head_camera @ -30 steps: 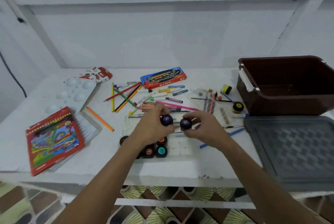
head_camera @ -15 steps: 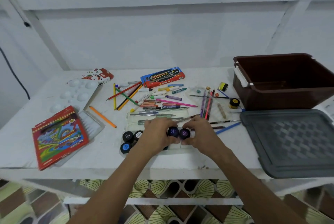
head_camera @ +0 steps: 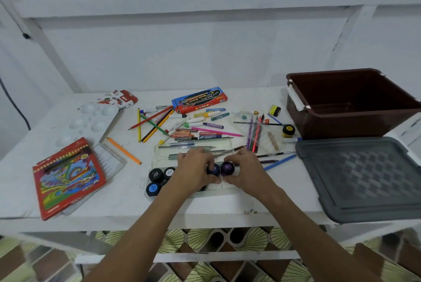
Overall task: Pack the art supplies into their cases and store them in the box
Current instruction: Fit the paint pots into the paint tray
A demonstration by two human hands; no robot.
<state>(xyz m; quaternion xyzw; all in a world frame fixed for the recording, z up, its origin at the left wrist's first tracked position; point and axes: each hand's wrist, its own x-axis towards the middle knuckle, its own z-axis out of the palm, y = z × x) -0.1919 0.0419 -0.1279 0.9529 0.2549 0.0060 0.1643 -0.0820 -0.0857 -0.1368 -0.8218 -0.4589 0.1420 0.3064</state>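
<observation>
Head view, the only one. Since a second ago both hands have dropped from above the pencils to the clear tray (head_camera: 193,148) at the near table edge, each bringing a paint pot with it.

The left hand (head_camera: 196,171) has its fingers curled round the blue pot (head_camera: 214,169). The right hand (head_camera: 247,171) has its fingers curled round the purple pot (head_camera: 227,168). The two pots are side by side and touching, low in the tray; whether they are fully seated cannot be told. Neither hand has let go.

Three more pots (head_camera: 157,179) stand at 9 o'clock of the left hand, in the tray's left end.

Judgement: the paint pots are being set into their case, and this pair is at the point of release. Two yellow pots (head_camera: 288,131) lie loose at 2 o'clock, near the brown box (head_camera: 341,122), which holds nothing visible. Its grey lid (head_camera: 364,179) lies at 3 o'clock. Loose pencils (head_camera: 155,122) and crayons at 12 o'clock are unpacked, so the task is at an early stage.
</observation>
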